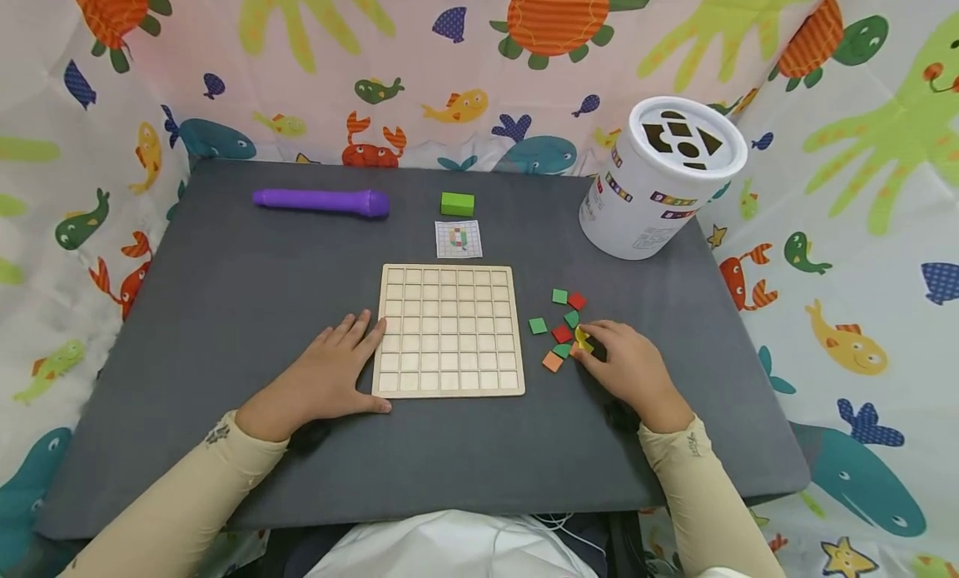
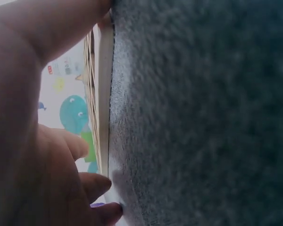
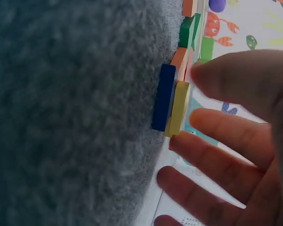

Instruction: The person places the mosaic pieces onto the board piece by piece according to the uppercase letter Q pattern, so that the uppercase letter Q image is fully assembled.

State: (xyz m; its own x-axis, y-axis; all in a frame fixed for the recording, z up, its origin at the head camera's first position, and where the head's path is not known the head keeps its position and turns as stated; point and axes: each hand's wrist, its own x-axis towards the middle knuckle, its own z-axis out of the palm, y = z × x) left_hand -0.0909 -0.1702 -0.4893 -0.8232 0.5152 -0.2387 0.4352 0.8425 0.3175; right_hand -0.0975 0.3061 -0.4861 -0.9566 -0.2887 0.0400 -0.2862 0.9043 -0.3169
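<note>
A pale wooden grid board [image 1: 449, 332] lies flat on the dark grey table. My left hand [image 1: 330, 370] rests along its left side, fingers extended and thumb by the lower left corner. To the right of the board is a loose group of small tiles: green [image 1: 538, 326], red [image 1: 562, 334] and orange [image 1: 552, 361] ones. My right hand [image 1: 629, 370] reaches into this group, thumb and fingertips around a yellow piece [image 1: 583, 338]. Up close in the right wrist view, the fingers are spread beside the yellow piece and a dark blue piece [image 3: 164, 99]; no firm grip shows.
Behind the board lie a small printed pattern card [image 1: 459, 240] and a bright green block [image 1: 457, 204]. A purple stick [image 1: 322, 201] lies at the back left. At the back right stands a white tub [image 1: 644, 195] with shaped holes in its lid.
</note>
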